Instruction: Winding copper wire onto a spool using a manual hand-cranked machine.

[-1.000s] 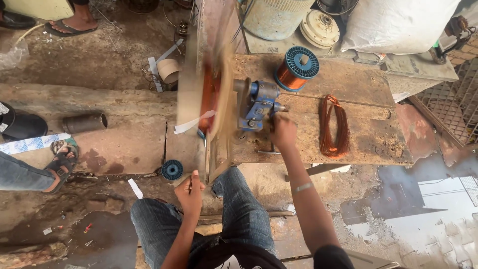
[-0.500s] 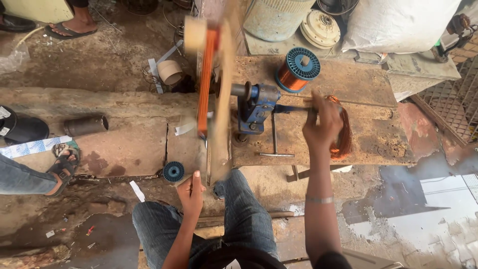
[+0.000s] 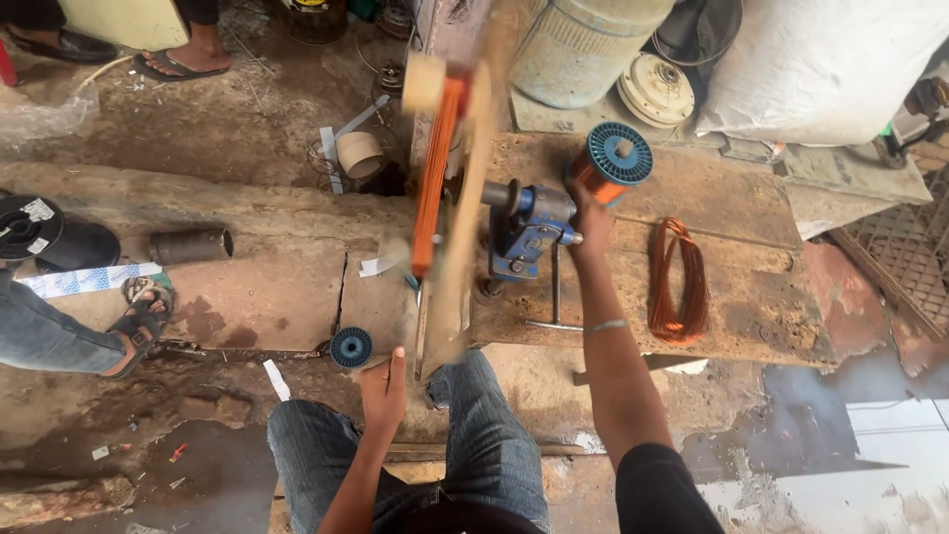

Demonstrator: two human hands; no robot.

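A blue hand-cranked winder (image 3: 524,232) is bolted to a rusty workbench (image 3: 751,326). On its shaft spins a long wooden former (image 3: 460,218), blurred, carrying a band of orange copper winding (image 3: 431,183). My right hand (image 3: 593,222) is closed on the winder's crank handle, just right of the blue body. My left hand (image 3: 384,391) is held up at the former's lower end, fingers together, beside a small blue spool (image 3: 350,347). No wire shows in its fingers. My knees in jeans sit below the bench.
A blue spool of copper wire (image 3: 615,158) and a loose copper coil (image 3: 678,282) lie on the bench. Behind them stand a grey metal drum (image 3: 583,44) and a white sack (image 3: 820,59). Another person's sandalled foot (image 3: 138,318), a metal pipe (image 3: 193,245) and black spools (image 3: 30,229) are left.
The wooden former has kept rotating. My right hand swung the crank out to the right, then back in next to the winder. My left hand stayed in place.
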